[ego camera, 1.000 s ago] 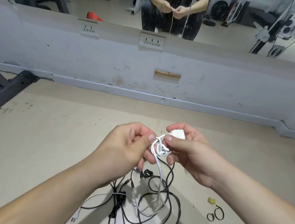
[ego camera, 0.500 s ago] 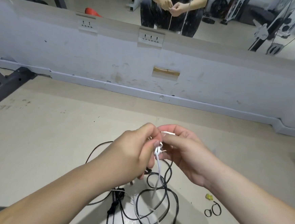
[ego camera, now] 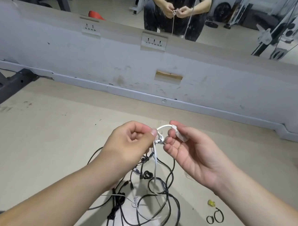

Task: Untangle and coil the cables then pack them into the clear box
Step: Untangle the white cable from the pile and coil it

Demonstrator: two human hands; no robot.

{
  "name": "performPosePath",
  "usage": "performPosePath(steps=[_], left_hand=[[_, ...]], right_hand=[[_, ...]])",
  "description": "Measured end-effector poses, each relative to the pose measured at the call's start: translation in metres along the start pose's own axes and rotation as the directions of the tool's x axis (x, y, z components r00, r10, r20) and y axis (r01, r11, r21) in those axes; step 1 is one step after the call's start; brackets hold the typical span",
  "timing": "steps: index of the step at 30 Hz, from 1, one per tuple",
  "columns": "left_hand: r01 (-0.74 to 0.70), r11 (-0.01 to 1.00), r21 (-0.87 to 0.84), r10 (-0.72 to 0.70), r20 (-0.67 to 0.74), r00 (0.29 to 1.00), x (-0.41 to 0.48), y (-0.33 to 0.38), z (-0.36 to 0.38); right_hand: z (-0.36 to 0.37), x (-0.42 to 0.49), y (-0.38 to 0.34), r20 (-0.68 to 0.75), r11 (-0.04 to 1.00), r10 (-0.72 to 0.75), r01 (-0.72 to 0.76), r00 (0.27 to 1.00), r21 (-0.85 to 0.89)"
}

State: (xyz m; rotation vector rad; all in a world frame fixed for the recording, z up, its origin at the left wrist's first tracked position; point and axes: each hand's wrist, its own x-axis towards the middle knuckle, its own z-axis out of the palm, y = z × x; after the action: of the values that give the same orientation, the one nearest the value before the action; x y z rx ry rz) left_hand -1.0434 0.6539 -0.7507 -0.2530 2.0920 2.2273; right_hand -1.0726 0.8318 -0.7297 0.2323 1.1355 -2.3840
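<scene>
A white cable [ego camera: 155,163] hangs from a small knot held up between both hands. My left hand [ego camera: 131,145] pinches the cable just left of the knot with thumb and forefinger. My right hand [ego camera: 191,150] pinches the cable's white plug end between thumb and forefinger, palm turned up. A short white loop arches between the two hands. Below them, a tangle of black cables [ego camera: 155,202] lies on the floor, with the white cable running down into it. The clear box is not in view.
Two small black rubber rings [ego camera: 214,218] and a yellow scrap [ego camera: 211,203] lie on the floor at the right. A grey wall with sockets [ego camera: 154,41] and a mirror runs across ahead. A dark metal frame [ego camera: 6,85] stands at the left.
My hands have drawn slightly apart, opening a short white loop above the knot. My right hand's lower fingers have loosened and its palm shows more.
</scene>
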Motion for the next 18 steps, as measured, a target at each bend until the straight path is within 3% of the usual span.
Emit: performPosePath(steps=[3,8,18], left_hand=[[-0.075,0.994,-0.078,0.071,-0.050,0.996,-0.004,-0.006,0.006],[-0.128,0.982,-0.140,0.110,-0.133,0.985,-0.002,-0.001,0.007],[-0.098,0.995,0.004,0.097,0.091,0.991,-0.005,0.001,0.001]], right_hand=[[0.000,0.000,0.001,0.029,0.999,0.035,-0.035,0.999,-0.025],[-0.005,0.000,0.008,0.033,0.961,0.000,0.009,0.999,-0.277],[-0.010,-0.007,0.004,0.204,0.905,-0.097,0.172,0.974,-0.390]])
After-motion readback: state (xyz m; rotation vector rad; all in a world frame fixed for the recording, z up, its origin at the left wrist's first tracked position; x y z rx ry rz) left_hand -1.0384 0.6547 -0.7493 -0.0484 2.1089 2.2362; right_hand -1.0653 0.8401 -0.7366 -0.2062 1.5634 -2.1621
